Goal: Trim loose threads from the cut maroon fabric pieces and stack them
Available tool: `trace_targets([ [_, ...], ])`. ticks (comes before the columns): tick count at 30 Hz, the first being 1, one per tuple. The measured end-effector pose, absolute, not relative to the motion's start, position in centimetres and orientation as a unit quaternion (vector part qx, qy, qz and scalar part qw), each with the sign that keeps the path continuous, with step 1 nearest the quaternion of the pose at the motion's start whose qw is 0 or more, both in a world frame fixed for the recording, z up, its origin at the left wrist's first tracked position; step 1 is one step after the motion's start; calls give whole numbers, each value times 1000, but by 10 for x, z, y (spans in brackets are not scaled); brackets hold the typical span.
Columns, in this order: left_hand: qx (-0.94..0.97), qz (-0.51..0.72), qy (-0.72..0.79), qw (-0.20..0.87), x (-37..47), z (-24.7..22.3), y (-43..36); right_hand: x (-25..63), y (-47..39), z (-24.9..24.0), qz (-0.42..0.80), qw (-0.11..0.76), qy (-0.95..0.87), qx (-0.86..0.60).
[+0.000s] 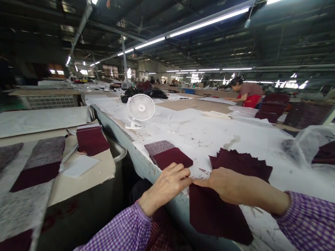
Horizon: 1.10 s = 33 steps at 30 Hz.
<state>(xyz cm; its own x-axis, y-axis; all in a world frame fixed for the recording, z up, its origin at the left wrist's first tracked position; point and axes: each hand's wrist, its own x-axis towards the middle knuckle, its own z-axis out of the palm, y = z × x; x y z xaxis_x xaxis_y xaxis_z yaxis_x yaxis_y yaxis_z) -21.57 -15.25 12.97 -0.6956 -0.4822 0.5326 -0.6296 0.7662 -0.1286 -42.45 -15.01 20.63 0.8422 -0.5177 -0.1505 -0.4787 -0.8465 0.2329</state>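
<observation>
At the front edge of the white-covered table [186, 124], my left hand [168, 184] has its fingers bent together beside the top corner of a dark maroon fabric piece [218, 216]. My right hand [224, 184] reaches in from the right, its index fingertip meeting the left fingers at that corner. Both hands look closed on the corner, though the fingertips hide the exact grip. The piece hangs partly over the table edge. Behind the left hand lies a maroon and grey stack [169, 154]. A fanned pile of maroon pieces [242, 163] sits behind the right wrist.
A small white fan [140, 107] stands on the table. Clear plastic wrap [311, 142] lies around maroon fabric at right. To the left, a lower surface [97, 169] holds more maroon and grey pieces. A person [250, 94] in red bends over the table farther back.
</observation>
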Motion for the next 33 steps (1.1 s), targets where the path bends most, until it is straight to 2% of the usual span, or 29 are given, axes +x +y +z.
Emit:
trace_targets([
  [6,358,7,-860,364,-202,127,-158,-424,-154,206,-114,91,-251,957],
  [15,375,-70,-853,356,-215,126,-160,-423,-159,207,-116,105,-241,958],
  [20,384,-113,-834,381,-212,123,-162,-432,-162,203,-84,46,-329,939],
  [25,451,-38,-794,405,-215,122,-172,-440,-162,193,-57,-85,-427,899],
  [30,514,22,-797,317,-222,125,-186,-449,-168,199,-4,-138,-355,924],
  [33,518,47,-807,280,-226,128,-189,-476,-190,210,47,-175,-383,906],
])
